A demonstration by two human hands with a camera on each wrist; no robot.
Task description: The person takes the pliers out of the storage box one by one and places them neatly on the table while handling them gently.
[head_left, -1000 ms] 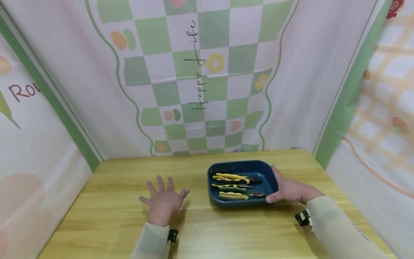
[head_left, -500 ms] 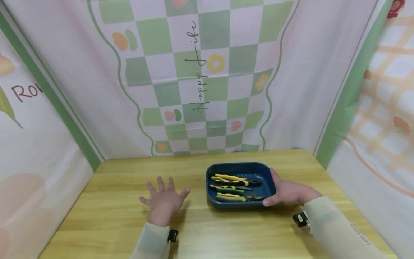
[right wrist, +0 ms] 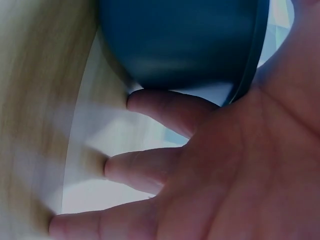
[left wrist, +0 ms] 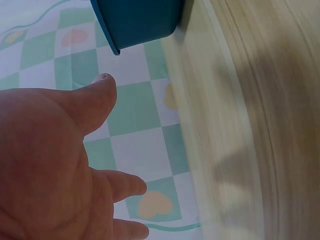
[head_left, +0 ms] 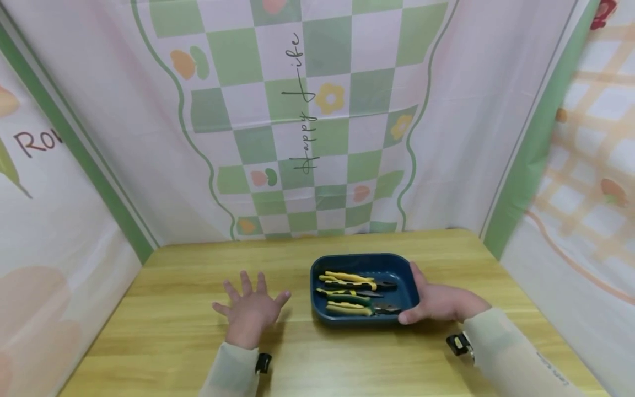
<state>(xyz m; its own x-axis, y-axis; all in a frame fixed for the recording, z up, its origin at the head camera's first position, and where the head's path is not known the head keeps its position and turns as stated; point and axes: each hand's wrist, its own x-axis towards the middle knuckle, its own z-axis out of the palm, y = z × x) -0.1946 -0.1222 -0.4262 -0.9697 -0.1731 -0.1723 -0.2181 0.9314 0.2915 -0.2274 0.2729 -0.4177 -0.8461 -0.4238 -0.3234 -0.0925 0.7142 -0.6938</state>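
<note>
Right hand (head_left: 439,302) spread wide against tray's (head_left: 367,263) three o'clock end, thumb at four. Pliers (head_left: 367,285) inside, handles toward nine. Tray appears to rest on table (head_left: 337,358). Left hand (head_left: 253,309) off tray's nine, fingers splayed, nothing held. Judgement: tools in; right hand's release remains.

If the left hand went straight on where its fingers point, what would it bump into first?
Probably the cloth behind the table; the box sits off to the right. It is hard to tell how high the left hand is, so it might brush the table first.
</note>
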